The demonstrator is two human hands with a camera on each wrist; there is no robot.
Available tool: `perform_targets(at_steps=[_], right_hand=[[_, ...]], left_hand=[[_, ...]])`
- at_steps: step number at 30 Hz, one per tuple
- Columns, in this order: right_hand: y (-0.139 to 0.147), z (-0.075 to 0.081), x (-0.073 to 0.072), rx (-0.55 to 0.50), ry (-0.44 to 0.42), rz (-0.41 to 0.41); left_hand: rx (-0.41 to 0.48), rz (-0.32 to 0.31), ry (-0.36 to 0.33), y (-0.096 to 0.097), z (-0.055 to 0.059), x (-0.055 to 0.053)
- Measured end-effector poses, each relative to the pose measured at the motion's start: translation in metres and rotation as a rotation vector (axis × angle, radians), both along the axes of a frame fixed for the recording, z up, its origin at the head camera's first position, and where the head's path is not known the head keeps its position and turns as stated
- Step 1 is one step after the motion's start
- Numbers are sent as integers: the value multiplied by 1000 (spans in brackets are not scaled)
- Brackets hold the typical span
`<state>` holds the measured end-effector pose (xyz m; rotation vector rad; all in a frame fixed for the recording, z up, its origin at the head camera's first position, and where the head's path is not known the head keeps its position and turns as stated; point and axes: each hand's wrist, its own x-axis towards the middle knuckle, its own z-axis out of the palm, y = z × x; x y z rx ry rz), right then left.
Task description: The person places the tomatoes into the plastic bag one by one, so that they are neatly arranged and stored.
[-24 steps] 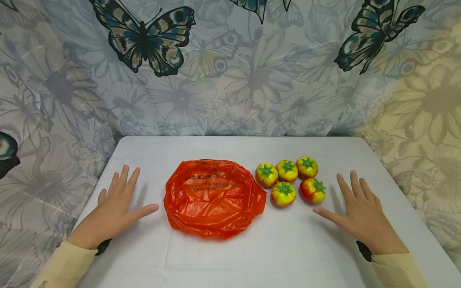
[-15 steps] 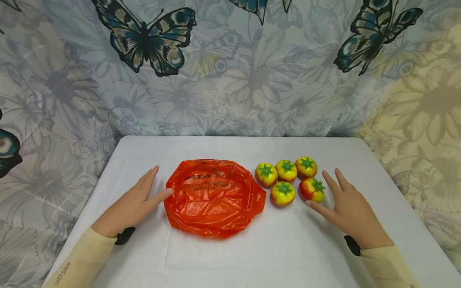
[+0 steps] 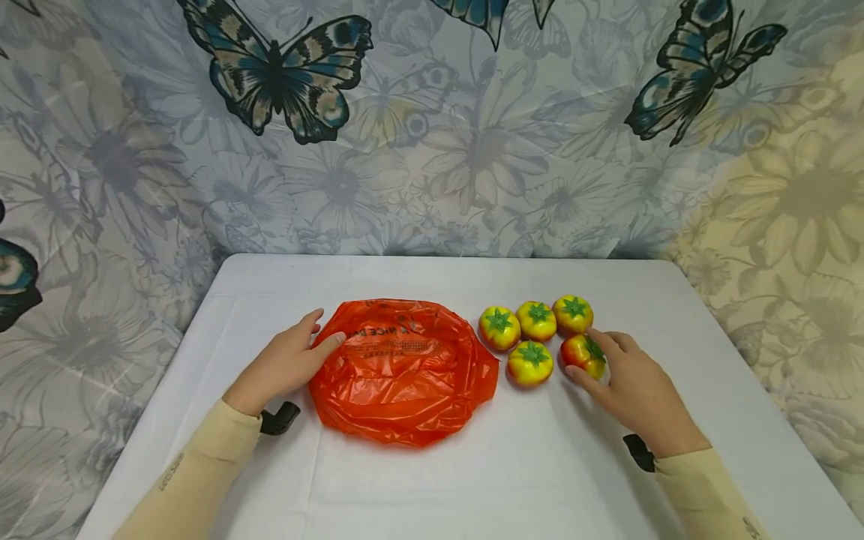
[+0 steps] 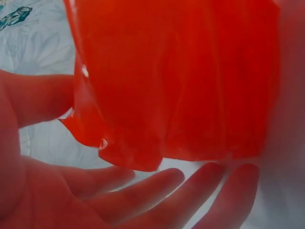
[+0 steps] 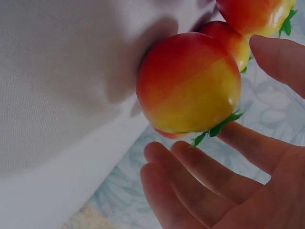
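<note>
A crumpled red plastic bag [image 3: 405,375] with dark print lies on the white table. At its left edge is my left hand [image 3: 286,367], thumb over the bag and fingers by the rim; in the left wrist view the fingers [image 4: 205,191] are spread beneath the bag's [image 4: 167,86] edge. To the right sit several shiny red-and-yellow, tomato-like fruits with green leafy tops. My right hand [image 3: 634,386] reaches around the front right fruit [image 3: 582,355], thumb on its near side. In the right wrist view, the fingers lie loosely curved by this fruit [image 5: 190,83].
Other fruits stand close by: one [image 3: 529,364] at the front, with more [image 3: 499,328] in a row behind. The white table [image 3: 432,495] ends at a wall hanging [image 3: 472,150] printed with flowers and butterflies.
My left hand has moved right from beside the bag to its left edge, thumb now overlapping it. The right hand has moved left to the front right fruit. Bag and fruits stay put.
</note>
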<state>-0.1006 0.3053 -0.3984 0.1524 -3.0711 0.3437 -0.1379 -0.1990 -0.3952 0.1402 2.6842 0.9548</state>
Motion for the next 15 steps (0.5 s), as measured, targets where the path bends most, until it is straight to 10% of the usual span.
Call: perform_targets(at_steps=[15], right_hand=[[-11,-3,-2,-21,-42,-37]], left_hand=[[-7,2,-13,3,-2,0]])
